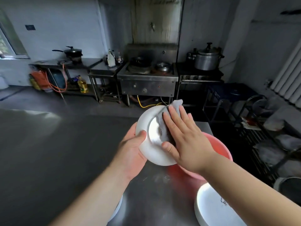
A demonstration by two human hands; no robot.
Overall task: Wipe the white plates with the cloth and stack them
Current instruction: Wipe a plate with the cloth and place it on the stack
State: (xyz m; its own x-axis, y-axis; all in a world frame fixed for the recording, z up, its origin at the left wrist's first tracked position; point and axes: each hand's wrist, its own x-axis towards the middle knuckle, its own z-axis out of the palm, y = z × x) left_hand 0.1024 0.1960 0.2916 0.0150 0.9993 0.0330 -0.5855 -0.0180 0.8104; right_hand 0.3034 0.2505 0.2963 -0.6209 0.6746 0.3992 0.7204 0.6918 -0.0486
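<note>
At centre frame, above steel table: wiping step. Left hand gripping round white plate, tilted; right hand, fingers flat, pressing grey cloth on it. Next, probably: stacking on white plate at five o'clock, beside pink plastic basin.

We see the left hand gripping a tilted white plate by its rim; right hand, fingers flat, presses a grey cloth on it; pink basin behind; another white plate on the steel table.
</note>
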